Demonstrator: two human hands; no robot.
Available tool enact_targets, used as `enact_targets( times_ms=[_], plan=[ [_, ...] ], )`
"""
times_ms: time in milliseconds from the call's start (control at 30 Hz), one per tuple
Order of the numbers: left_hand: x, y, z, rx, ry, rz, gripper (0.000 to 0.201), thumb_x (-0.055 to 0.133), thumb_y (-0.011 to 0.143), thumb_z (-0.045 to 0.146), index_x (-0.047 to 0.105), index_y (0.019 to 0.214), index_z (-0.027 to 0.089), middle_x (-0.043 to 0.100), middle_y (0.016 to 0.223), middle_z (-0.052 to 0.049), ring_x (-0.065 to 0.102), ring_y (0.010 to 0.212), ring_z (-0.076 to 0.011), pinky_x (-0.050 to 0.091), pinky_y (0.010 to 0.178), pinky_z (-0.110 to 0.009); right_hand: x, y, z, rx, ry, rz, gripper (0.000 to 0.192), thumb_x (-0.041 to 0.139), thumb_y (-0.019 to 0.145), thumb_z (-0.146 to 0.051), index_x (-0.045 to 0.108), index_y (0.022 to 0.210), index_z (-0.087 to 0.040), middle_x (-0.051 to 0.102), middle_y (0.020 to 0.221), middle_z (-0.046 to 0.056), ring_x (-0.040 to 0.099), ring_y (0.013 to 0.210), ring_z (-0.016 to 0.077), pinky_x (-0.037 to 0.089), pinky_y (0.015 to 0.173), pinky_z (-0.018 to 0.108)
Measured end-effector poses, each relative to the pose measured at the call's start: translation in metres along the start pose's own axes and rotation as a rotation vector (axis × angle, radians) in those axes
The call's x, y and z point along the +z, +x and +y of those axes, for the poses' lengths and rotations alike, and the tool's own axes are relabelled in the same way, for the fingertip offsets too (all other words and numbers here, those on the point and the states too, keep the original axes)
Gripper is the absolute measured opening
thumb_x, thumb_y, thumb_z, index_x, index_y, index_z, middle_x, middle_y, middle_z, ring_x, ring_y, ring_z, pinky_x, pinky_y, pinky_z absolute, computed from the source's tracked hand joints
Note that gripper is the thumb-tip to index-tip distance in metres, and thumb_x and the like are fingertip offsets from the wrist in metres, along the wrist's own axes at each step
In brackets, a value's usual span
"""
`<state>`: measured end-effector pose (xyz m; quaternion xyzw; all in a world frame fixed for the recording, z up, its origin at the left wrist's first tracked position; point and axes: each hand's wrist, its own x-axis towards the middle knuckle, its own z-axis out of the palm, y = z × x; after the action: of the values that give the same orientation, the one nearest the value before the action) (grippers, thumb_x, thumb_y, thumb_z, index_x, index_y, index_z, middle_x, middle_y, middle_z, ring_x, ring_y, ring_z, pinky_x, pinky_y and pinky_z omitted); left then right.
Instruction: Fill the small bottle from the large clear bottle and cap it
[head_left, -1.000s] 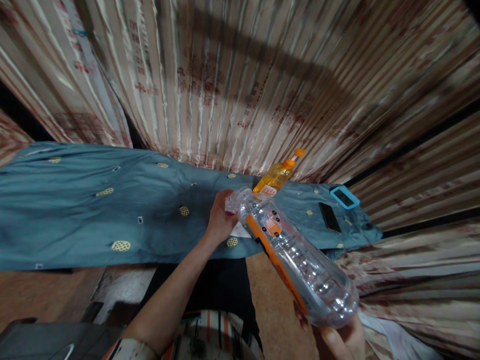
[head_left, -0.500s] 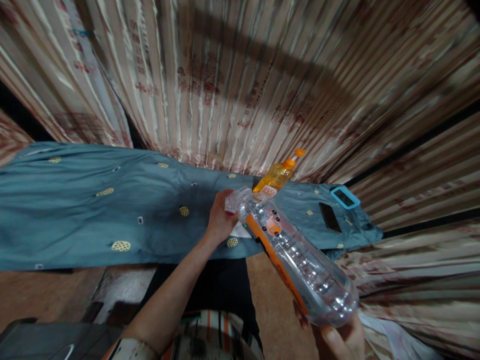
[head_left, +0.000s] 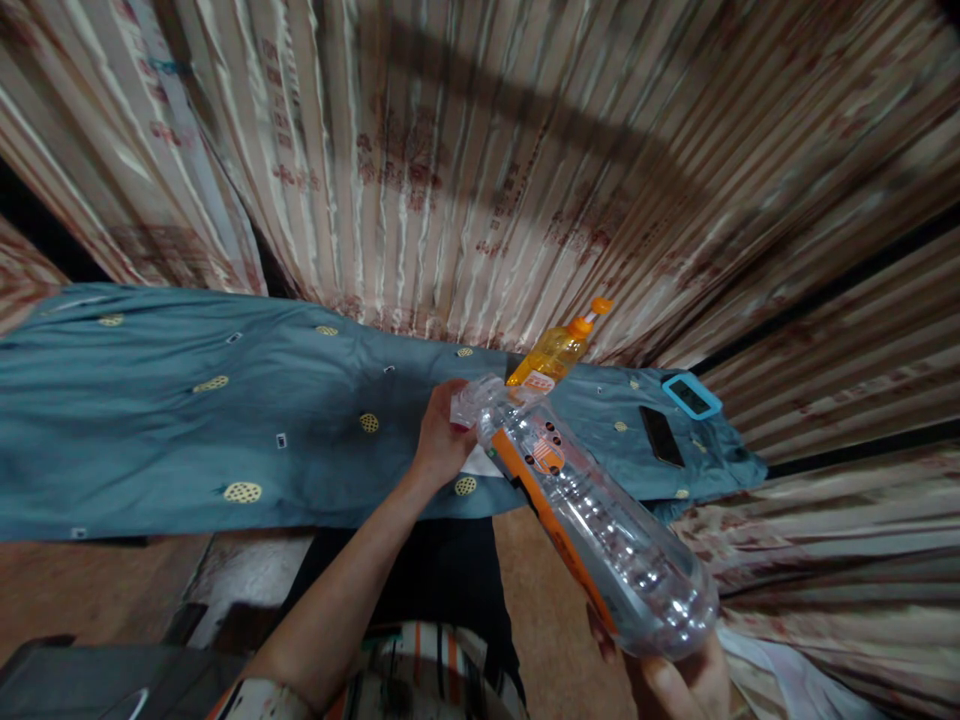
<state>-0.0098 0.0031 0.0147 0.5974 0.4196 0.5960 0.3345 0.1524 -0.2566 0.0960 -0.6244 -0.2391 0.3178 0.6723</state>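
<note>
Back along the bare forearm [head_left: 352,595] from the left hand [head_left: 448,437], a loose pale sleeve [head_left: 266,702] shows small dark marks and a touch of orange. The shirt [head_left: 427,668], low between that hand and the right hand [head_left: 686,685], carries upright stripes of cream, orange and near-black; just beyond its hem are plain, very dark trousers [head_left: 446,575].

Left arm [head_left: 341,590] extends forward; left grip [head_left: 442,435] curled; right grip [head_left: 681,688] cupped low.

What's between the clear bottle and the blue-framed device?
The black phone, flat on the cloth, shows between the clear bottle and the blue-framed device in the head view.
</note>
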Motion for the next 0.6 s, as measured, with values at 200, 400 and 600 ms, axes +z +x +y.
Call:
enact_targets(
  times_ms=[200,400,600],
  plan=[
    [-0.0006,-0.0009,0.0035,-0.017,-0.001,-0.010,0.055,0.089,0.076,0.028,0.066,0.126,0.021,0.075,0.117,-0.008,0.076,0.105,-0.0277,0.064,0.096,-0.044,0.0006,-0.0025,0.0031,-0.019,0.009,-0.039,0.085,0.098,0.069,-0.066,0.065,0.138,-0.028,0.074,0.067,-0.001,0.070,0.058,0.0253,0.055,0.058,0.035],
    [-0.0006,-0.0012,0.0032,-0.033,-0.015,-0.012,0.056,0.091,0.077,0.031,0.067,0.126,0.021,0.075,0.118,-0.009,0.076,0.107,-0.0289,0.064,0.097,-0.046,-0.0014,-0.0008,0.0036,-0.001,0.020,-0.028,0.091,0.099,0.067,-0.067,0.064,0.142,-0.028,0.075,0.073,0.001,0.072,0.065,0.0270,0.058,0.064,0.038],
    [-0.0008,-0.0010,0.0027,-0.012,-0.005,-0.009,0.055,0.092,0.077,0.031,0.066,0.126,0.022,0.075,0.118,-0.009,0.077,0.107,-0.0289,0.065,0.096,-0.046,-0.0020,-0.0015,0.0046,-0.016,-0.004,-0.038,0.090,0.097,0.070,-0.069,0.065,0.142,-0.027,0.075,0.073,0.002,0.073,0.067,0.0287,0.060,0.066,0.040]
  ],
)
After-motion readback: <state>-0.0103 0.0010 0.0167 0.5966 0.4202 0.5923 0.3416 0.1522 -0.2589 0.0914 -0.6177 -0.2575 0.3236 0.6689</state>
